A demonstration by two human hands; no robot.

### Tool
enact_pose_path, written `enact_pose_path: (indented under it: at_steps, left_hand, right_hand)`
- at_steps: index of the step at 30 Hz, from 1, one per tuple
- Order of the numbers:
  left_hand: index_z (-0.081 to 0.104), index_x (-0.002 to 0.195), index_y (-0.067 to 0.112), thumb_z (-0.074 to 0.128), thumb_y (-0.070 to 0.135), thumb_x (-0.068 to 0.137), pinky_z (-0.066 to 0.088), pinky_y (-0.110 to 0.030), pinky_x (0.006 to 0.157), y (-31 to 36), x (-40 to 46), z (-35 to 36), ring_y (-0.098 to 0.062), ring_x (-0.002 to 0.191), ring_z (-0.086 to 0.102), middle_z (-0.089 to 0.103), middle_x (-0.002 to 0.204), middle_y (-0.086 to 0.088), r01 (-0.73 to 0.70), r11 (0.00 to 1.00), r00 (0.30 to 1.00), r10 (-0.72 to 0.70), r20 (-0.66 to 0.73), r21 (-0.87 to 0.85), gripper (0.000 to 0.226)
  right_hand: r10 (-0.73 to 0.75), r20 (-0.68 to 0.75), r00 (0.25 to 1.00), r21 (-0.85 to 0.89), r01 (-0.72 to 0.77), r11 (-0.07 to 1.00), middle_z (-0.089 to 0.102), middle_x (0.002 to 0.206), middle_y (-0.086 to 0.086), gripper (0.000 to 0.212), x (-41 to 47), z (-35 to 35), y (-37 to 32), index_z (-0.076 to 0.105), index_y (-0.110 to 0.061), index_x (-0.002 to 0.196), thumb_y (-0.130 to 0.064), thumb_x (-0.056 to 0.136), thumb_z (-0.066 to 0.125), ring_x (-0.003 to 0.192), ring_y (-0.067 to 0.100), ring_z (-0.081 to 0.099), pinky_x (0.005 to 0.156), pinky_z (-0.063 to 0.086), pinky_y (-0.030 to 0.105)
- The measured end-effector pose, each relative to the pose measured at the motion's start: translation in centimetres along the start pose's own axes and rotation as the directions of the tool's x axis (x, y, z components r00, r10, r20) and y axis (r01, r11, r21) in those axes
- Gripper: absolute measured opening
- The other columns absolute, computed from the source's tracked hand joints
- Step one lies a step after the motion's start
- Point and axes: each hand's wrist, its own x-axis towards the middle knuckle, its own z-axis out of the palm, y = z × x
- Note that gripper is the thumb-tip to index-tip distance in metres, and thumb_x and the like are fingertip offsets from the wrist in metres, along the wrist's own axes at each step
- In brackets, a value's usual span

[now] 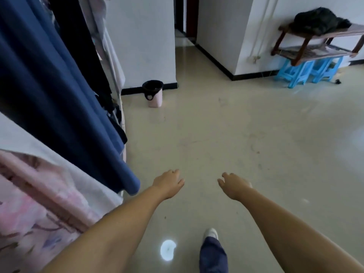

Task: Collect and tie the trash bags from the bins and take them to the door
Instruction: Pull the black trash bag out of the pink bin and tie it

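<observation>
Bin (155, 95) against wall corner (173, 56)

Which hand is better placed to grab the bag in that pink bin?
Left, probably. The pink bin with its black bag stands ahead-left, on the left hand side; the right hand would cross over. Both are empty, still far off.
</observation>
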Motion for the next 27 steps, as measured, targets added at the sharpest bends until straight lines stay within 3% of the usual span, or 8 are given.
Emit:
enact_pose_path:
  at_steps: [9,16,27]
  left_hand:
    - [0.038,0.136,0.012,0.03,0.042,0.098,0.043,-0.041,0.099,-0.7,20.3,-8.6,-0.032,0.124,0.048,0.046,0.138,-0.014,0.159,0.984,0.986,-0.162,-0.034,-0.08,0.049]
    - [0.042,0.134,0.013,0.032,0.042,0.098,0.042,-0.041,0.1,-4.4,32.8,-14.7,-0.032,0.124,0.048,0.047,0.137,-0.014,0.267,0.953,0.962,-0.272,-0.016,-0.14,0.047]
    - [0.041,0.134,0.013,0.03,0.044,0.098,0.043,-0.041,0.098,-14.2,55.4,-28.6,-0.031,0.123,0.048,0.046,0.136,-0.013,0.247,0.965,0.969,-0.248,-0.002,-0.082,0.049]
  right_hand:
    - [-0.098,0.029,0.995,-0.096,0.101,0.99,0.049,0.136,0.013,0.048,23.4,-11.7,1.5,0.039,-0.013,0.134,-0.041,0.1,0.024,0.121,0.031,0.051,0.094,0.043,0.04]
    - [-0.217,0.081,0.973,-0.096,0.225,0.97,0.051,0.135,0.012,0.046,38.6,-16.9,-3.3,0.042,-0.013,0.132,-0.04,0.099,0.026,0.121,0.031,0.051,0.094,0.043,0.038]
    - [-0.203,0.091,0.975,-0.038,0.207,0.977,0.052,0.133,0.012,0.047,62.6,-26.4,-12.9,0.043,-0.014,0.132,-0.042,0.099,0.026,0.12,0.031,0.052,0.094,0.043,0.038]
